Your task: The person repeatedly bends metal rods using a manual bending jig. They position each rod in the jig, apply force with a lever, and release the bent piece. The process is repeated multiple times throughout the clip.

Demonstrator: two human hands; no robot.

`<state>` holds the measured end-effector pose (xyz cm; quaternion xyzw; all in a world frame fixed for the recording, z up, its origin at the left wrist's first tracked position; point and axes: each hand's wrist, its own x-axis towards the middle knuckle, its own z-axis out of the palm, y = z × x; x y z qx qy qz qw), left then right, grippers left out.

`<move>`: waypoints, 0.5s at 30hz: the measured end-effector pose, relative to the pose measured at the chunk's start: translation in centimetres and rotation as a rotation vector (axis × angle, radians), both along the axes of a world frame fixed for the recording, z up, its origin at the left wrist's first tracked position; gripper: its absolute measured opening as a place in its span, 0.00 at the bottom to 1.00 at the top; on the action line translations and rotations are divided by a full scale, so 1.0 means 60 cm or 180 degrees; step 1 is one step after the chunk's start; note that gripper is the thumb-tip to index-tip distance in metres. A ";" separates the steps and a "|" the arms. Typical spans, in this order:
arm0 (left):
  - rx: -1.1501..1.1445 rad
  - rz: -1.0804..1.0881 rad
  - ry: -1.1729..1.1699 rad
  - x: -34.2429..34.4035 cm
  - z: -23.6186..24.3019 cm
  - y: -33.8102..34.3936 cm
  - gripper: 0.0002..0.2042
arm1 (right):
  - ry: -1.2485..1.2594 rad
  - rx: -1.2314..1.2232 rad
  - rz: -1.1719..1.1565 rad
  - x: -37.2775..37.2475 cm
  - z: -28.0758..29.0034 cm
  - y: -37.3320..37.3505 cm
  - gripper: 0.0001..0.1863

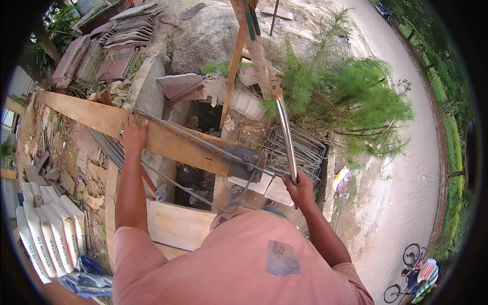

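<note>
In front of me a long wooden board (188, 151) carries a dark metal plate (244, 161) with pegs at its right end. A thin steel rod (195, 136) runs slantwise along the board to the plate; a bent length of rod loops below, near my shirt. My left hand (133, 136) lies on the board with fingers stretched, fingertips close to the rod's far-left end. Right of the plate, my right hand (299, 189) is closed around the lower part of a long silver bar (285, 129). The bar stands slanted, its jaw-like end pointing away from me.
Several bent wire frames (300, 152) are piled beyond my right hand, beside a leafy green branch (351, 99). Stacked tiles (109, 51) lie far left; white bags (51, 229) stand near left. Open pits (192, 185) lie under the board. A bicycle (406, 274) is at lower right.
</note>
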<state>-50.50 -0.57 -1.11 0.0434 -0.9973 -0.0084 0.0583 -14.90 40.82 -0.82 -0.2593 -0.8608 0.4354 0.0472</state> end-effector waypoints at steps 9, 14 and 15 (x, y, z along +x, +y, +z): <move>0.0022 0.0366 -0.0479 -0.013 -0.028 0.016 0.41 | -0.0577 0.1999 0.0849 0.065 0.039 0.195 0.20; -0.0008 0.0496 -0.0404 -0.009 -0.022 0.024 0.41 | -0.0487 0.2581 0.1869 -0.032 0.082 0.258 0.12; -0.0013 0.0519 -0.0381 -0.008 -0.023 0.026 0.41 | -0.0344 0.2655 0.2015 -0.054 0.087 0.262 0.12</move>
